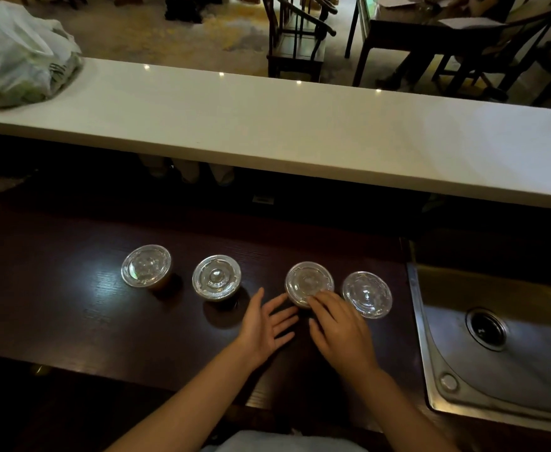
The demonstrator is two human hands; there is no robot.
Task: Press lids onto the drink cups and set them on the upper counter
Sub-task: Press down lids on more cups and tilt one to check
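Several drink cups with clear lids stand in a row on the dark lower counter (71, 305). From the left: one cup (146, 265), a second cup (216, 277), a third cup (306, 280) and a fourth cup (367, 293). My right hand (339, 324) rests its fingertips on the near rim of the third cup's lid. My left hand (267, 321) is open, fingers spread, just left of that cup and holding nothing. The white upper counter (300, 132) runs across behind the cups.
A white plastic bag (16, 57) with greens lies on the upper counter's left end. A steel sink (496, 337) sits right of the cups. Dark wooden chairs (297, 37) and a table stand beyond the counter.
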